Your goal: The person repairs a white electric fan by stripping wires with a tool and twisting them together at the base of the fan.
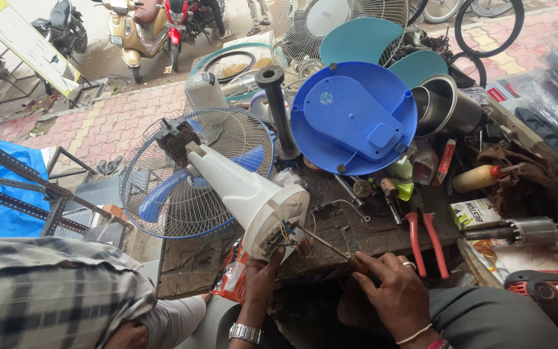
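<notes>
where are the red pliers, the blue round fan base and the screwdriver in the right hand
red pliers (424, 242), head view, on the red handles
blue round fan base (350, 116), head view, on its raised underside panel
screwdriver (321, 242), head view, on the metal shaft
right hand (392, 291), head view, on its back

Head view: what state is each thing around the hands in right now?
White plastic fan stand: lying tilted on the bench, open end with loose wires facing the hands.
Left hand: gripping the stand's open end from below.
Right hand: holding a thin metal screwdriver, tip at the wires.
Blue round plastic fan base: propped on edge, underside showing.
Red-handled pliers: lying on the bench, unheld.
</notes>
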